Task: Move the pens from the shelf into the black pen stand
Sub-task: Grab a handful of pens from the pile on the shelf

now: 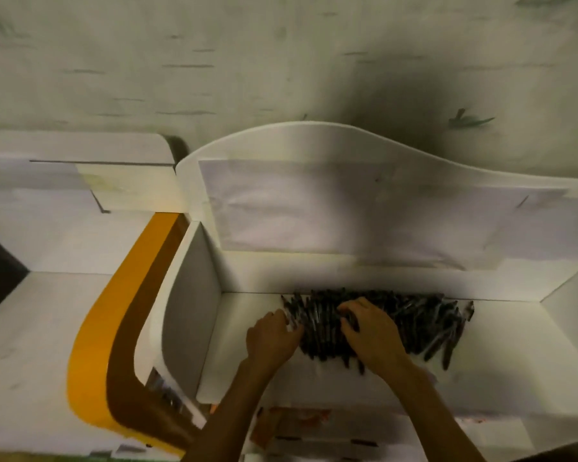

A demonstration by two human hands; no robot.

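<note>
Both hands are down in the white shelf (pixel 501 331) compartment, right on top of the heap of dark pens (pixel 414 323) that lies along the back of the shelf floor. The left hand (pixel 273 338) sits at the left end of the heap, fingers loosely spread and curled against the outermost pens, more bracing or raking than gripping; whether anything is actually held there, I cannot tell. The right hand (pixel 372 328) is planted over the middle of the heap, fingers bent down and closing into the pens as if gathering a bunch, though the picture is too soft to say how many sit under them. Here is what matters for the next move: most pens lie with their long axis running roughly front to back, toward and away from the person, packed side by side in a band stretching left to right, with a few at the right end splayed at a slant. So the bulk of the untouched pens lies to the right of the right hand, which looks the nearer one for them. The black pen stand is nowhere in view, so which way the carry must go cannot be judged from here.
</note>
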